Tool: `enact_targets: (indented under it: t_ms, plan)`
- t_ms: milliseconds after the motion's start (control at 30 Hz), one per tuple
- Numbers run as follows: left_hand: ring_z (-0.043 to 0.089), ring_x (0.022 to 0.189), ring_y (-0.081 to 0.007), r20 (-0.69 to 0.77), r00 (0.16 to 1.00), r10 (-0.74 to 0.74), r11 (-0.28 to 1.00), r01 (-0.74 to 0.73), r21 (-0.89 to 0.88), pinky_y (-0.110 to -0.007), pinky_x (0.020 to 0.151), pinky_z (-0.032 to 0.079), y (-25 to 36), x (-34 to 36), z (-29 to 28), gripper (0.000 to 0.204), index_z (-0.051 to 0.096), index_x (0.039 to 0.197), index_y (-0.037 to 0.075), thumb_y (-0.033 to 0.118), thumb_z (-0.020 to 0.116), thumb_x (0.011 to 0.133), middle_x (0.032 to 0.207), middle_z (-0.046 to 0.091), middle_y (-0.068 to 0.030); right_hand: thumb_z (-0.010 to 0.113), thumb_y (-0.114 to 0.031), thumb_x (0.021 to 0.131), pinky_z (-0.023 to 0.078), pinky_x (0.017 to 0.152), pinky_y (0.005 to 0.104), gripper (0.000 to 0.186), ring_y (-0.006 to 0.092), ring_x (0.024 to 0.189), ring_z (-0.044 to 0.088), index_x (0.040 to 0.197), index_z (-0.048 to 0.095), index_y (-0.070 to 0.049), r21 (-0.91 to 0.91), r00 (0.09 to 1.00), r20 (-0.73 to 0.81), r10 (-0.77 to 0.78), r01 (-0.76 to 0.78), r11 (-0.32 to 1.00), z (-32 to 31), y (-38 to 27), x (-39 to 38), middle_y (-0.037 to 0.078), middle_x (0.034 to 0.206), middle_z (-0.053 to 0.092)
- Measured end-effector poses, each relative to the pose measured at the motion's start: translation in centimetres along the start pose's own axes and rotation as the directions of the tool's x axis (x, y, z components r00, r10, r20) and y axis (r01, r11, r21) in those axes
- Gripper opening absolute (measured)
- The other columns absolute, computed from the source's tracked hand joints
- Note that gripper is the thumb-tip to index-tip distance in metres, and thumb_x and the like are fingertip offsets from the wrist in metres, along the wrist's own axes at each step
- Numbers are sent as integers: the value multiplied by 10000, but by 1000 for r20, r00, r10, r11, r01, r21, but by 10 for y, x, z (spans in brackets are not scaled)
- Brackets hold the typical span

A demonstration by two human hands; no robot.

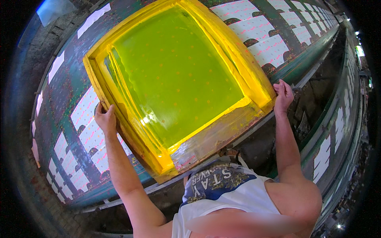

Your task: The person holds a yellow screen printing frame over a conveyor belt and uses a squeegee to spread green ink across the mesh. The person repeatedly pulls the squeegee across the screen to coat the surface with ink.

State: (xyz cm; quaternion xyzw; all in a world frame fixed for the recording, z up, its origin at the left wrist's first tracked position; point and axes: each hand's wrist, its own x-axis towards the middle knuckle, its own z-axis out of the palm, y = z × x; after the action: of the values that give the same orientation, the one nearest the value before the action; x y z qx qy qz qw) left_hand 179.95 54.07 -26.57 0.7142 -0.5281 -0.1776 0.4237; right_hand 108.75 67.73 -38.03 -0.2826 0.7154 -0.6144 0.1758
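A large screen-printing frame [258, 85], its rim coated in yellow, lies tilted in front of me over a long table. Its green mesh [178, 75] shows small, scattered orange dots, and yellow ink streaks run along the inner edges. On the left side of the frame, my left hand [106, 119] grips the wooden edge, thumb on the near side. My right hand [283, 97] is at the near right corner, fingers curled against the frame's outer edge. Whether the frame touches the table beneath cannot be seen.
White cut pieces [270, 50] with pink and grey print lie in rows on the dark, speckled table [63, 107]. A second long table [330, 168] with white pieces stands to the right across a narrow gap. A pale bluish sheet [55, 11] is at the far left.
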Motion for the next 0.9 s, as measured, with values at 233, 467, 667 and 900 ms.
enact_targets:
  t_ms: [233,467,667,900]
  plan:
    - [741,920,-139,6,1000,-24,999,24,34,-300,857,588,-4,-1,-5,434,741,1282,-70,73,801,877,1084,812,-82,620,-318,1144,625,851,365,385,223,916,768,1273,767,13,150,989,-129,76,-56,987,-2,4,-13,170,1040,815]
    - [756,995,-157,-33,999,6,993,-10,-115,-310,931,598,-12,-6,2,512,712,1379,-82,33,791,887,1170,805,-110,608,-368,1147,608,862,392,430,231,924,756,1255,784,9,37,975,-184,127,-122,992,1,1,-3,154,1004,815]
    - [750,1052,-183,-29,999,-31,997,28,-77,-323,961,593,-14,-6,-1,579,670,1450,-90,10,784,891,1231,790,-123,616,-368,1146,580,843,378,430,212,900,733,1235,795,13,-38,975,-194,108,-117,992,4,-6,-5,127,992,811]
    - [727,1161,-213,4,998,-64,980,63,-190,-328,1047,552,-22,-4,-3,566,649,1479,-88,-57,739,920,1338,751,-138,628,-320,1147,568,853,371,385,190,964,735,1261,782,15,-124,982,-146,117,-136,983,4,-7,-7,111,1013,800]
